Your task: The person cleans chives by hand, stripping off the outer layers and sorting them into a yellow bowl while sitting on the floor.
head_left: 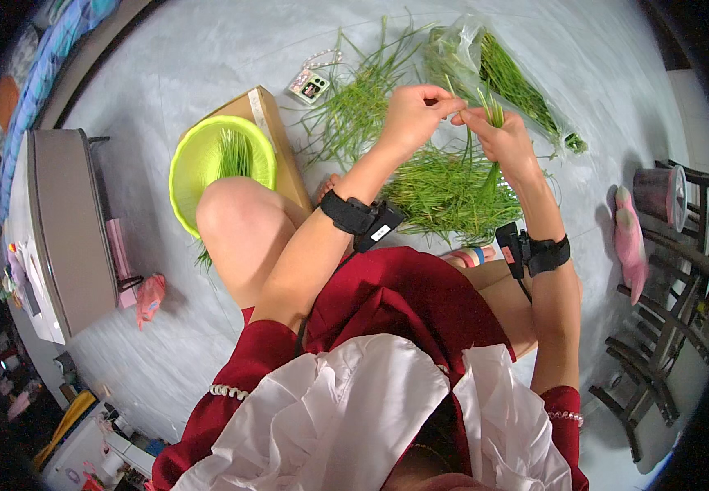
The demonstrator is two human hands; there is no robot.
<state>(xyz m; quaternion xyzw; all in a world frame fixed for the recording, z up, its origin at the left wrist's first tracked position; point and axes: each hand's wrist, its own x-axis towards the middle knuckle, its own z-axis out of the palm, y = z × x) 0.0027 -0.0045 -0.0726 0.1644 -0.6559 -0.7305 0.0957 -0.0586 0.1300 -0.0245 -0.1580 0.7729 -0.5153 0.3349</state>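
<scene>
My right hand (501, 141) is closed around a small bunch of garlic chives (492, 110), their pale ends poking up past the thumb and green leaves hanging below. The fingertips of my left hand (420, 119) are pinched together at the right thumb, on what looks like a single thin chive stalk. Beneath both hands a broad heap of garlic chives (444, 192) lies on the floor. Further off, a looser scatter of green leaves (358, 102) spreads out. A clear plastic bag (456, 53) with more chives in it lies at the far right of the heap.
At left, a lime-green basket (181, 176) holding some chives stands against a cardboard box (276, 135), partly behind my knee. A small patterned case with a beaded strap (309, 85) lies on the grey floor. Dark chairs (657, 352) and a pink plush thing (630, 245) are at right.
</scene>
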